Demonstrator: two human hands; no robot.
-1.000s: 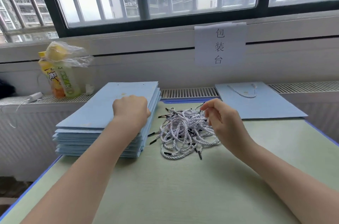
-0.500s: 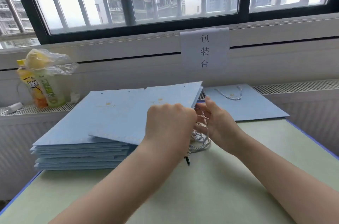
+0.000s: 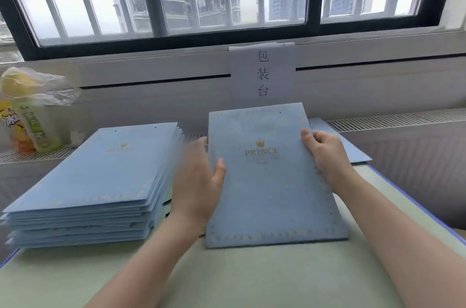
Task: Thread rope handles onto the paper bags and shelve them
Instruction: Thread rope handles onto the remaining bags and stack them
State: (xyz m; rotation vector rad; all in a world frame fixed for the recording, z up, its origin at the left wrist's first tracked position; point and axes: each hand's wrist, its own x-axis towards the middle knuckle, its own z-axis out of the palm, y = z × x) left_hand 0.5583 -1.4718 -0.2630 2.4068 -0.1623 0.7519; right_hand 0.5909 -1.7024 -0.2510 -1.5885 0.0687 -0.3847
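A flat blue paper bag point(image 3: 267, 181) with a gold crown and "PRINCE" print is held tilted above the table's middle, with two small holes near its top edge. My left hand point(image 3: 196, 181), blurred, grips its left edge with the thumb on the front. My right hand point(image 3: 327, 154) grips the right edge, thumb on the front. A striped rope runs down along that edge below the hand. The bag hides the rope pile; only a few black rope tips point(image 3: 166, 203) show at its left. A stack of several flat blue bags point(image 3: 100, 169) lies on the left.
Another blue bag point(image 3: 358, 154) lies flat at the back right, mostly hidden. Drink bottles under a plastic bag point(image 3: 32, 126) stand on the sill at the far left. A paper sign point(image 3: 262, 73) hangs on the wall. The green table point(image 3: 252, 277) has a blue edge.
My left hand lifted the top bag off the stack and carried it right, over the rope pile. It now faces me print side up, with both hands on its edges.
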